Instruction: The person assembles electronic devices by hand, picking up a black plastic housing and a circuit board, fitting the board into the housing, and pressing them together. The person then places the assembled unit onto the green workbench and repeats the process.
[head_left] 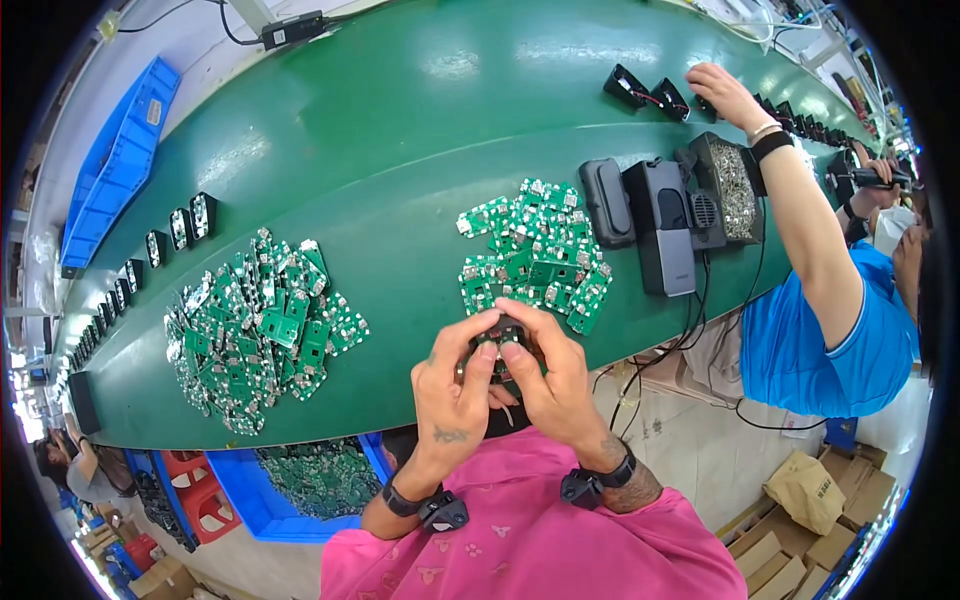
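My left hand [452, 390] and my right hand [560, 385] are closed round a small black housing [508, 330] at the table's near edge. Both thumbs press side by side on its open face, and the fingers wrap its sides. What sits under the thumbs is mostly hidden. Just beyond my hands lies a loose heap of green circuit boards [540, 272]. A second, larger pile of green circuit boards [255, 325] spreads to the left.
Black housings with boards [203, 216] line the left. A co-worker's hand [728, 95] reaches toward black housings [670, 100] at far right. Dark devices [662, 225] and a box of small metal parts [733, 185] stand right. A blue bin of boards [240, 490] sits below left.
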